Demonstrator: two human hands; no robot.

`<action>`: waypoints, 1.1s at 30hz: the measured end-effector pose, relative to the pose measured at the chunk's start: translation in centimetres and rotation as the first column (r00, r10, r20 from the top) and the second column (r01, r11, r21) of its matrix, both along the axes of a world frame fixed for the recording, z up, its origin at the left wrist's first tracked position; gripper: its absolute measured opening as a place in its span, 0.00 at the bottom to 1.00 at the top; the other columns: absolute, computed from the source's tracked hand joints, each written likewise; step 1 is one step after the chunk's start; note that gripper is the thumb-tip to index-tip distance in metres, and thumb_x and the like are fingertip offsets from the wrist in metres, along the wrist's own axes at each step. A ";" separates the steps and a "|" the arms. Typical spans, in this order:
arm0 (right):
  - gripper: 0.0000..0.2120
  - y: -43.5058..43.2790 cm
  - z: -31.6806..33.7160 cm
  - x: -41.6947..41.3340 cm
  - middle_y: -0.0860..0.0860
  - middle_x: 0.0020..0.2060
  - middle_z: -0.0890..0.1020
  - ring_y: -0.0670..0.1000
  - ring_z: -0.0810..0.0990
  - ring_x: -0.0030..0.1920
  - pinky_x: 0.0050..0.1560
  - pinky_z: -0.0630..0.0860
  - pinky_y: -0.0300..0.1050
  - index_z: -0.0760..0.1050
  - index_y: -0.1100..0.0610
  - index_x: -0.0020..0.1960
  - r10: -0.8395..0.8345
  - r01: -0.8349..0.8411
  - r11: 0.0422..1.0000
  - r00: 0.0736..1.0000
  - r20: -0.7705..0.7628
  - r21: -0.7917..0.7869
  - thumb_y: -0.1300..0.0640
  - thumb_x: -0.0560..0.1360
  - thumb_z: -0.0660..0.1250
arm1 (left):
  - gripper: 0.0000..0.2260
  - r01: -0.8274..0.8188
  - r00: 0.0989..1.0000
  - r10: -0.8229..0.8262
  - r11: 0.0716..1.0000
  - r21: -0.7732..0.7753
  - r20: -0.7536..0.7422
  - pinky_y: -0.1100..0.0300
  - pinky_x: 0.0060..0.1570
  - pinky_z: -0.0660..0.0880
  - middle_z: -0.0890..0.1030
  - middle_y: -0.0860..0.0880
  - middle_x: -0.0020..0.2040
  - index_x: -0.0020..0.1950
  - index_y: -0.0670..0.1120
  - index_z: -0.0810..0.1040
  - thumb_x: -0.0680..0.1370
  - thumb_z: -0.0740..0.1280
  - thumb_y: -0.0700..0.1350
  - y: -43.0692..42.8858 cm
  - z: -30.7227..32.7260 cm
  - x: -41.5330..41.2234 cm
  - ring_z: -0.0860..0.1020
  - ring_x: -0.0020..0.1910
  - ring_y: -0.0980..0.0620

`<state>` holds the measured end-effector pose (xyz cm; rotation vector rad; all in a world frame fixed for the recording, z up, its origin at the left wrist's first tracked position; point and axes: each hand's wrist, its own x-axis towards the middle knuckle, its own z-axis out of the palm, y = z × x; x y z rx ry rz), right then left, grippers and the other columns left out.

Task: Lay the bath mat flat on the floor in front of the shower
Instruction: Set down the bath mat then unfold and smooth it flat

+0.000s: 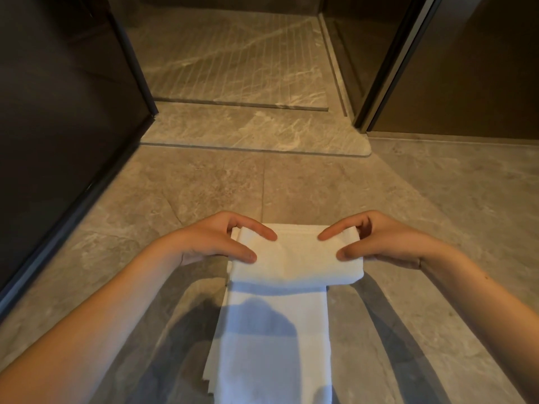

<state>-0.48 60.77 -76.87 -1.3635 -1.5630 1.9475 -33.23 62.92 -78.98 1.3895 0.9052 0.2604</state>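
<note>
A white terry bath mat (pixel 274 330) hangs folded in front of me, its lower part drooping toward the bottom of the view. Its top is a thick folded bundle held up off the floor. My left hand (pixel 221 243) grips the bundle's left end, thumb on top and fingers tucked behind. My right hand (pixel 382 243) grips the right end the same way. The shower (pixel 230 62), with a grooved stone floor, lies straight ahead beyond a raised stone step (pixel 248 132).
Grey marbled floor tiles (pixel 437 214) spread between me and the step. A dark wall panel (pixel 58 141) runs along the left. A dark-framed glass door (pixel 388 68) and a dark panel (pixel 481 83) stand at the right.
</note>
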 end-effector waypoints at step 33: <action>0.25 14.9 -9.9 -5.4 0.54 0.75 0.66 0.54 0.62 0.75 0.73 0.60 0.50 0.64 0.56 0.75 -0.531 -0.064 0.574 0.730 0.430 0.816 0.56 0.79 0.63 | 0.29 0.140 0.713 0.561 0.473 0.870 -0.420 0.51 0.74 0.41 0.52 0.50 0.80 0.79 0.53 0.53 0.80 0.58 0.54 13.4 -9.2 7.5 0.49 0.78 0.48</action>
